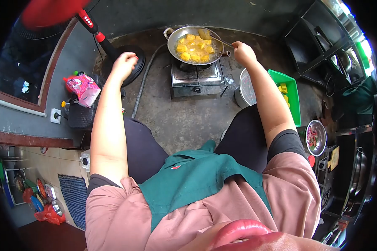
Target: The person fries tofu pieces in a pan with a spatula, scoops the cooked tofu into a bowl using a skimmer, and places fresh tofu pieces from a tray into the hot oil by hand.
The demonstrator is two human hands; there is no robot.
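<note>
My right hand (244,54) is closed around the handle of a spatula (222,41), and the blade dips into a wok (170,41) at its far right side. Several yellow tofu-like pieces (195,57) lie in bubbling oil there. The wok sits on a single-burner gas stove (197,79) on the floor. Away to the left, my left hand (125,67) hovers in the air by the fan stand, its fingers curled in and no object visible in them.
Beside my right forearm stand a metal pot (241,95) and a green basket (296,100) holding more yellow pieces. A steel bowl (319,140) with reddish contents is farther right. A red-and-black standing fan (109,48) and a gas hose (143,79) lie left of the stove.
</note>
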